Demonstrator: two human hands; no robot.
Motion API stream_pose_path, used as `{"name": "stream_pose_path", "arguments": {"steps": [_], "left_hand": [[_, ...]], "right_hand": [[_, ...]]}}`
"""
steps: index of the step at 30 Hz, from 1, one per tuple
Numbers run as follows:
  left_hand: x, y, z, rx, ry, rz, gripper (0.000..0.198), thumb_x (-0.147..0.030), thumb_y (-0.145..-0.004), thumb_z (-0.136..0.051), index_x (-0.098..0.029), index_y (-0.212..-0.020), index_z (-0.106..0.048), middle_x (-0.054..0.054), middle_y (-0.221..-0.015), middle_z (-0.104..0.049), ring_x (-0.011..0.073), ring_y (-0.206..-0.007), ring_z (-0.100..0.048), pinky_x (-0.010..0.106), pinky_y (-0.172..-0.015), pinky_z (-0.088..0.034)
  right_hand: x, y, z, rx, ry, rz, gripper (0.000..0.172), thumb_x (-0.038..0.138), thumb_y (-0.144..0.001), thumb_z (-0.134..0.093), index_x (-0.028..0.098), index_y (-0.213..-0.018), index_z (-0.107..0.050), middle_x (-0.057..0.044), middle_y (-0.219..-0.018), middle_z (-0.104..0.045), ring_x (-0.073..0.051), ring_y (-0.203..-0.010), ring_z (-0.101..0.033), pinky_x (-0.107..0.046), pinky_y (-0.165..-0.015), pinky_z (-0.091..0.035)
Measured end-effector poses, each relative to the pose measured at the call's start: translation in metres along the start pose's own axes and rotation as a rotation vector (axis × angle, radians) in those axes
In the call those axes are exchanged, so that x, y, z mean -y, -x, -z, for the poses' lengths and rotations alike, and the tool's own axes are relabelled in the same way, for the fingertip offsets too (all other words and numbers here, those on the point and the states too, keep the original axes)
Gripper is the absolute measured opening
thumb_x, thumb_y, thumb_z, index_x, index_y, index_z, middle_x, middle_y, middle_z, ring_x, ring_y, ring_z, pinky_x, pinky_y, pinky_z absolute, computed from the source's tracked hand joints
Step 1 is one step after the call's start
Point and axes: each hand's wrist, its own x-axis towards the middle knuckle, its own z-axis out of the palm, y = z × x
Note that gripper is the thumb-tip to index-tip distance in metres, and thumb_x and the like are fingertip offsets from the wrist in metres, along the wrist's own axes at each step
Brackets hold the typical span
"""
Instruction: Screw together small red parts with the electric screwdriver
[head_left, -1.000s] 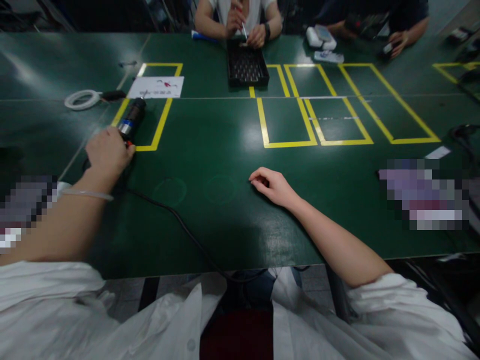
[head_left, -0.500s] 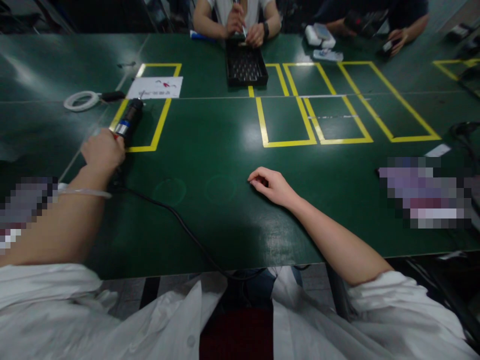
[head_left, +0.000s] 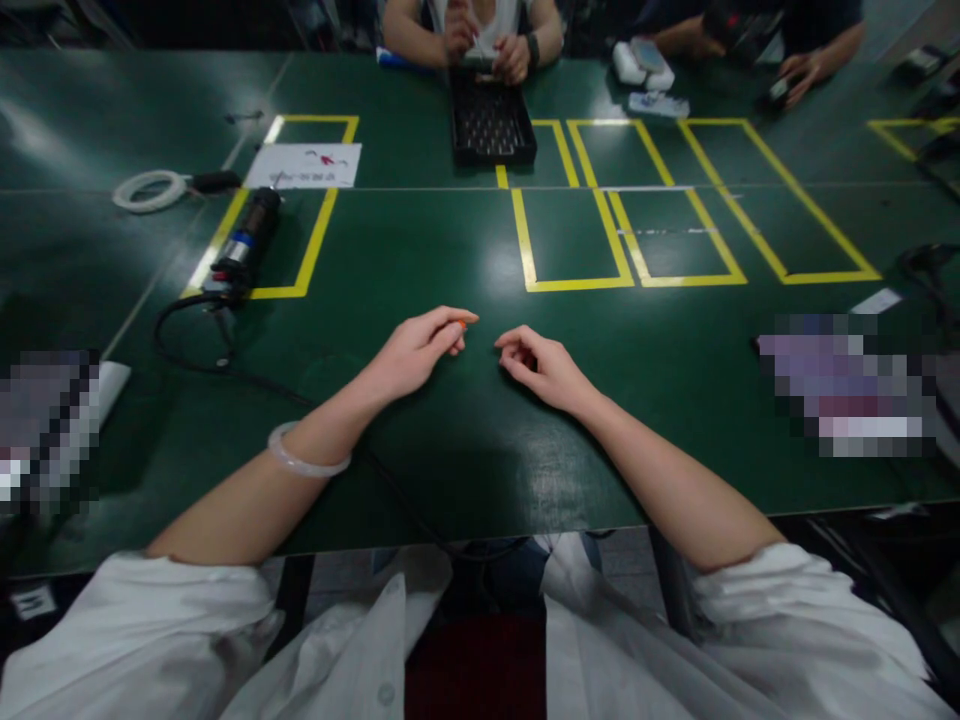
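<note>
My left hand (head_left: 416, 352) rests on the green table (head_left: 420, 250) near the middle, its thumb and fingers pinched on a small orange piece (head_left: 460, 324). My right hand (head_left: 541, 366) lies just to the right of it, fingers curled inward; whether they hold anything is hidden. The two hands' fingertips are a short gap apart. A dark cylindrical corded tool (head_left: 245, 238) with a blue and silver band lies unheld inside a yellow-taped box at the left, its black cable (head_left: 187, 345) looping toward me.
A white sheet (head_left: 304, 165) and a white coil (head_left: 142, 190) lie at the far left. A black tray (head_left: 490, 125) stands in front of another person's hands (head_left: 487, 45) across the table. More yellow-taped boxes (head_left: 675, 205) mark the right half.
My left hand has let go of the corded tool at the left and moved right to the table's middle, now pinching a small orange piece. My right hand has stayed put.
</note>
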Motion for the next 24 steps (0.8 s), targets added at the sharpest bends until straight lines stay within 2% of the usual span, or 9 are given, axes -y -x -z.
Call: {"name": "stream_pose_path", "arguments": {"steps": [2, 5, 10, 14, 18, 24], "left_hand": [[-0.009, 0.003, -0.016, 0.068, 0.126, -0.008, 0.047, -0.037, -0.099, -0.047, -0.010, -0.137, -0.055, 0.005, -0.088, -0.062, 0.0148, -0.078, -0.059, 0.028, -0.077, -0.048], [-0.008, 0.006, -0.031, 0.142, 0.275, 0.003, 0.060, -0.038, -0.099, -0.050, -0.011, -0.151, -0.040, 0.003, -0.083, -0.058, 0.0138, -0.073, -0.057, 0.026, -0.070, -0.048], [0.003, 0.011, -0.039, 0.215, 0.324, -0.020, 0.062, -0.040, -0.099, -0.050, -0.014, -0.154, -0.036, -0.001, -0.073, -0.054, 0.0135, -0.070, -0.055, 0.026, -0.069, -0.047], [0.003, 0.012, -0.039, 0.197, 0.310, -0.041, 0.060, -0.039, -0.099, -0.051, -0.016, -0.153, -0.037, -0.001, -0.075, -0.056, 0.0133, -0.071, -0.058, 0.025, -0.071, -0.049], [0.004, 0.011, -0.037, 0.129, 0.254, -0.036, 0.055, -0.040, -0.099, -0.051, -0.016, -0.148, -0.043, 0.003, -0.087, -0.062, 0.0137, -0.077, -0.062, 0.026, -0.076, -0.051], [0.005, 0.014, -0.034, 0.039, 0.117, -0.080, 0.038, -0.036, -0.092, -0.063, -0.015, -0.122, -0.056, 0.008, -0.103, -0.067, 0.0164, -0.091, -0.065, 0.029, -0.085, -0.052]], "right_hand": [[-0.001, 0.000, 0.000, -0.007, -0.056, -0.001, 0.026, 0.025, -0.092, -0.058, 0.020, -0.117, -0.053, 0.001, -0.085, -0.064, -0.012, -0.069, -0.057, -0.025, -0.067, -0.045], [0.000, 0.001, -0.002, 0.014, -0.137, 0.004, 0.034, 0.031, -0.091, -0.063, 0.021, -0.121, -0.050, 0.002, -0.085, -0.063, -0.010, -0.064, -0.055, -0.024, -0.063, -0.045], [0.006, 0.002, -0.003, 0.068, -0.131, 0.063, 0.016, 0.032, -0.092, -0.061, 0.019, -0.102, -0.057, 0.001, -0.082, -0.063, -0.011, -0.065, -0.054, -0.024, -0.062, -0.045], [0.008, 0.003, -0.004, 0.060, -0.129, 0.062, 0.017, 0.033, -0.091, -0.063, 0.019, -0.099, -0.057, 0.001, -0.080, -0.062, -0.011, -0.065, -0.054, -0.025, -0.062, -0.046], [0.007, 0.003, -0.004, 0.024, -0.130, 0.060, 0.019, 0.033, -0.090, -0.066, 0.020, -0.098, -0.056, 0.002, -0.079, -0.061, -0.010, -0.064, -0.054, -0.024, -0.062, -0.045], [0.006, 0.001, -0.002, -0.034, -0.107, 0.044, 0.016, 0.028, -0.088, -0.067, 0.019, -0.096, -0.057, 0.002, -0.077, -0.061, -0.010, -0.062, -0.052, -0.023, -0.060, -0.043]]}}
